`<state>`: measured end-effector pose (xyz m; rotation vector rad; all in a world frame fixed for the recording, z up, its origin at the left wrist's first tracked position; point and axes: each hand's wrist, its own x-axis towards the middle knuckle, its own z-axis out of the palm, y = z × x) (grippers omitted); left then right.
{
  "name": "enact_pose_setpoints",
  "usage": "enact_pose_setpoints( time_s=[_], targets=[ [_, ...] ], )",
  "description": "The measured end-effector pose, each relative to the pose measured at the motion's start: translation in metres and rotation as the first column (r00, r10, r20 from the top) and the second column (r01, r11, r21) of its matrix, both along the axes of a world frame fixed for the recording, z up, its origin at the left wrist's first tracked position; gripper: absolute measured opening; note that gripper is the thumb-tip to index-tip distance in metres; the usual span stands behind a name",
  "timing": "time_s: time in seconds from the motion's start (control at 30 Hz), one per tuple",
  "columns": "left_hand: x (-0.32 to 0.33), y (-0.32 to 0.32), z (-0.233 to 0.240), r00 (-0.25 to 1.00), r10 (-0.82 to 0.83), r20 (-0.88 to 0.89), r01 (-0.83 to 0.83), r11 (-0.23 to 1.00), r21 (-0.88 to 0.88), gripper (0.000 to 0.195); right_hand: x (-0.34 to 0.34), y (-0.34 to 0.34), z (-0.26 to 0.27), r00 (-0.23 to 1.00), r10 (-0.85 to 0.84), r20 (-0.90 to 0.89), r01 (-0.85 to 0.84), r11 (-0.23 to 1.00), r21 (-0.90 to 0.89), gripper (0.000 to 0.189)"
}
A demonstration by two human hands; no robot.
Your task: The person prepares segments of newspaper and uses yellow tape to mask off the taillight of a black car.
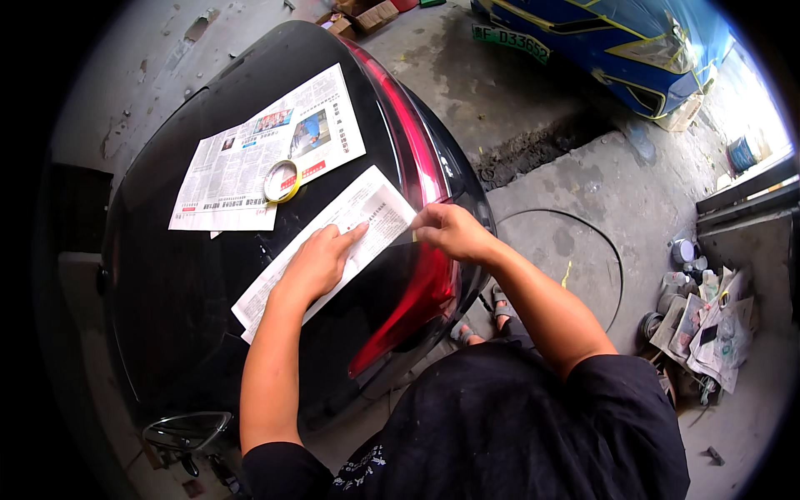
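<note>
A folded newspaper strip (325, 250) lies slantwise on the black rear body panel (206, 281) of a car, its upper right end beside the red tail light (431, 275). My left hand (322, 256) rests on the strip, index finger stretched out and pressing it down. At that upper right end my right hand (453, 231) pinches thumb and index finger together, with a small bit of yellow tape (414, 236) at the fingertips. Farther up the panel, another newspaper sheet (219, 169) is spread out, bearing a yellow-edged tape roll (289, 198).
Beyond a dark floor channel (550, 150) stands a blue car (562, 31), partly masked with film and tape. A black hose (615, 262) curves over the concrete floor. Papers (700, 337) and containers (682, 251) are heaped at right. Cardboard boxes (372, 15) sit at the top.
</note>
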<state>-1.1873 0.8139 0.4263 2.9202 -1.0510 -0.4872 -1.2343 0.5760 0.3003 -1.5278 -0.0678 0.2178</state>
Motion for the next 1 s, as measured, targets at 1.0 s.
enact_pose_setpoints(
  time_s=[1.0],
  targets=[
    [0.015, 0.001, -0.009, 0.875, -0.359, 0.326, 0.378, 0.926, 0.004, 0.051, 0.034, -0.032, 0.007, 0.998, 0.037, -0.044, -0.035, 0.999, 0.036, 0.011]
  ],
)
